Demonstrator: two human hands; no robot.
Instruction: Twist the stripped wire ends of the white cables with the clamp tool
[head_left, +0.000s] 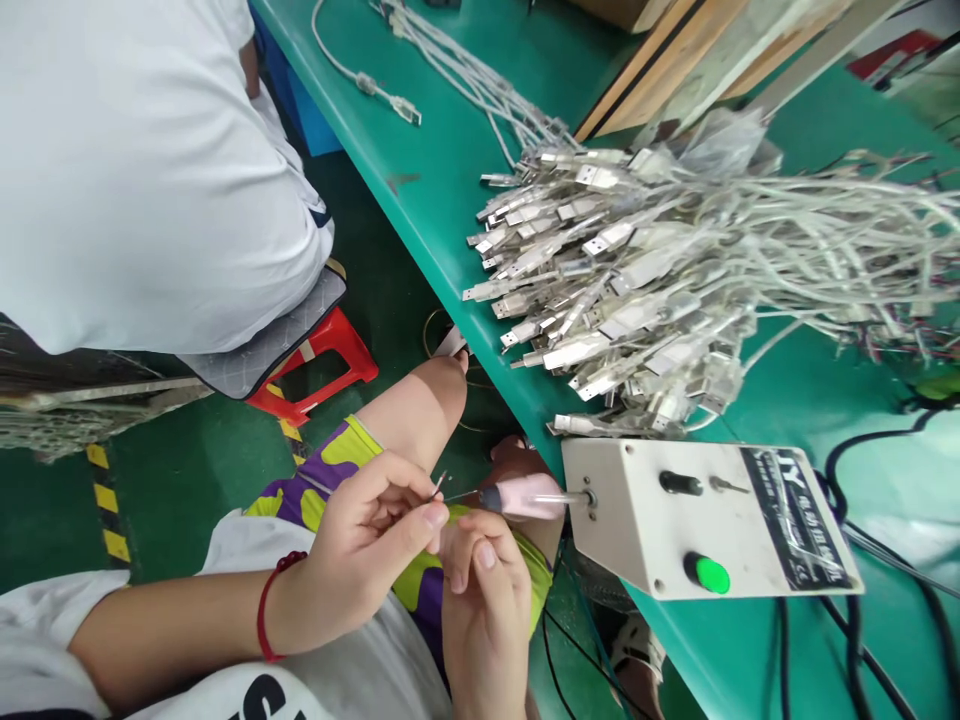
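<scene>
My left hand (352, 550), with a red cord at the wrist, pinches thin wire ends (441, 484) between thumb and fingers. A fine wire (461, 494) runs from near these fingertips toward the dark tip of a pink-wrapped spindle (525, 495). That spindle sticks out of a white machine box (675, 520) with a green button and switches. Below it, my right hand (487, 610) is closed, fingers curled and thumb against them; whatever it holds, if anything, is hidden. Its fingertips are close beside my left hand.
A large pile of clear USB cables (615, 270) lies on the green table (420, 200), with one cable plug (405, 108) apart. Black cords (855, 640) trail from the box. At left a person in a white shirt (150, 180) sits on a red stool (322, 365).
</scene>
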